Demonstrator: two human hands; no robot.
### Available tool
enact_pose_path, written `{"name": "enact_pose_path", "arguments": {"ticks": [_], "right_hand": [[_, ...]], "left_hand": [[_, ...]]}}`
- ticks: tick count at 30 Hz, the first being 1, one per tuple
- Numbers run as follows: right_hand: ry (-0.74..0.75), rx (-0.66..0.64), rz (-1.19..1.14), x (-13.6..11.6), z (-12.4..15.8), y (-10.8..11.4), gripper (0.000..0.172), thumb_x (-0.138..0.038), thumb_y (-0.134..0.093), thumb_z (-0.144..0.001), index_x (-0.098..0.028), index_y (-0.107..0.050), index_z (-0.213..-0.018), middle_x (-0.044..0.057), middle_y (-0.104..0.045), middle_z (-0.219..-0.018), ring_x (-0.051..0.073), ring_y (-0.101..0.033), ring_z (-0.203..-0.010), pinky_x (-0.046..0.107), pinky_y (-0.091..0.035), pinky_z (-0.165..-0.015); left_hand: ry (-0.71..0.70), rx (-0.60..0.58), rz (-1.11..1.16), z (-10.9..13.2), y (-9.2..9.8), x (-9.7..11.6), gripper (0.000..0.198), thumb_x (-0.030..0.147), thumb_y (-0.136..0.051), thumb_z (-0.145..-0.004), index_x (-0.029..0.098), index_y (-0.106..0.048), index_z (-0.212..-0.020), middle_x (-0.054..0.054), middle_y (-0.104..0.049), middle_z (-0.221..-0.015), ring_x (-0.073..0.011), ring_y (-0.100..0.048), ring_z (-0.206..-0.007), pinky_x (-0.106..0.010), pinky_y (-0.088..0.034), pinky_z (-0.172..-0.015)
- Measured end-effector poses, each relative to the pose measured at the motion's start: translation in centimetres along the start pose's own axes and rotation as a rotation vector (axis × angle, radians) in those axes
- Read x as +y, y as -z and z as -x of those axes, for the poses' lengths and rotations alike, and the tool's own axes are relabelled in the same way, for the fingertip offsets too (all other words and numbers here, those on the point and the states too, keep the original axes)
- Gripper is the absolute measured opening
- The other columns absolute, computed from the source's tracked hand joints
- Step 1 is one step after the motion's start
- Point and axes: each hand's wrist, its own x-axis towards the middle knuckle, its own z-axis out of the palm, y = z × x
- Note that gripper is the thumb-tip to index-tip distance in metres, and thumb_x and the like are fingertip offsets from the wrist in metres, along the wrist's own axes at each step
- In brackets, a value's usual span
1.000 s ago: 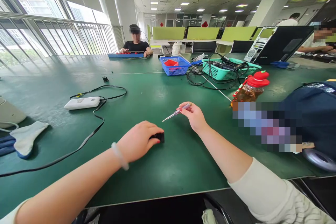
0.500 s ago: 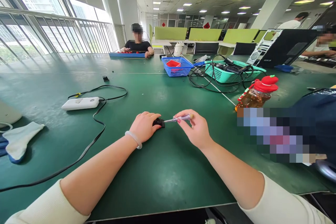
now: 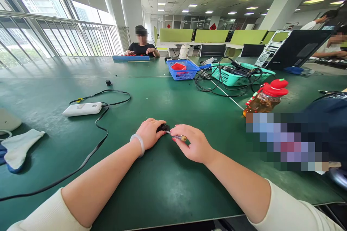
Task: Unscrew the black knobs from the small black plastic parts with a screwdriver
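My left hand (image 3: 149, 132) presses down on a small black part (image 3: 163, 127) on the green table (image 3: 168, 187), fingers curled around it. My right hand (image 3: 191, 143) lies low beside it, fingers closed on a thin screwdriver (image 3: 178, 137) with a clear handle. The screwdriver's tip points left and meets the black part. A pale bangle sits on my left wrist. Both forearms rest close to the tabletop.
A white power bank (image 3: 82, 108) with a black cable (image 3: 89, 151) lies at the left. A bottle with a red cap (image 3: 267, 97) stands right. A blue basket (image 3: 181, 68) and a green basket (image 3: 238, 73) sit farther back. A person (image 3: 141, 45) sits at the far end.
My left hand slid the black part away from me. My right hand came down and left, bringing the screwdriver tip from the air onto the part and lowering its handle toward the table.
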Motion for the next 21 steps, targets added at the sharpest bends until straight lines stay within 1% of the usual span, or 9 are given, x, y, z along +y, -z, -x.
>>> {"name": "enact_pose_path", "arguments": {"ticks": [4,8,13,17,21], "right_hand": [[0.061,-0.017,0.032,-0.1,0.0,-0.2,0.017,-0.013,-0.06,-0.089,-0.023,-0.06,-0.103,0.003,-0.074,-0.091,0.018,-0.072,-0.09,0.036,-0.061,-0.09],[0.133,-0.002,0.058,-0.1,0.0,-0.3,0.021,-0.01,-0.06,-0.087,-0.022,-0.06,-0.104,0.003,-0.075,-0.094,0.018,-0.072,-0.093,0.036,-0.061,-0.093],[0.197,-0.007,0.079,-0.4,-0.1,-0.5,0.023,-0.006,-0.059,-0.086,-0.022,-0.06,-0.103,0.004,-0.074,-0.096,0.017,-0.07,-0.091,0.036,-0.06,-0.095],[0.212,0.014,0.104,-1.2,0.1,-1.3,0.025,-0.003,-0.055,-0.083,-0.019,-0.061,-0.1,0.006,-0.073,-0.095,0.016,-0.068,-0.092,0.036,-0.058,-0.099],[0.304,-0.048,0.206,-2.0,0.5,-2.5,0.02,-0.007,-0.051,-0.084,-0.017,-0.065,-0.094,0.007,-0.071,-0.091,0.018,-0.066,-0.091,0.038,-0.056,-0.101]], "left_hand": [[-0.001,-0.011,0.007,-0.1,0.0,0.0,0.039,0.03,-0.058,-0.091,0.022,-0.063,-0.129,-0.009,-0.071,-0.122,-0.0298,-0.057,-0.12,-0.047,-0.044,-0.106],[-0.002,-0.009,0.01,-0.1,-0.1,-0.1,0.039,0.028,-0.057,-0.091,0.022,-0.064,-0.128,-0.008,-0.072,-0.12,-0.0296,-0.057,-0.12,-0.047,-0.044,-0.106],[0.004,-0.003,0.013,0.0,0.0,0.0,0.04,0.024,-0.057,-0.089,0.022,-0.064,-0.128,-0.008,-0.072,-0.12,-0.029,-0.057,-0.12,-0.046,-0.044,-0.107],[0.023,-0.014,0.028,0.0,0.2,0.2,0.04,0.022,-0.057,-0.089,0.022,-0.064,-0.128,-0.008,-0.072,-0.119,-0.0288,-0.058,-0.119,-0.046,-0.045,-0.105],[0.035,-0.001,0.049,0.0,0.1,0.1,0.038,0.023,-0.058,-0.089,0.024,-0.065,-0.126,-0.008,-0.072,-0.117,-0.0284,-0.058,-0.118,-0.046,-0.046,-0.104]]}}
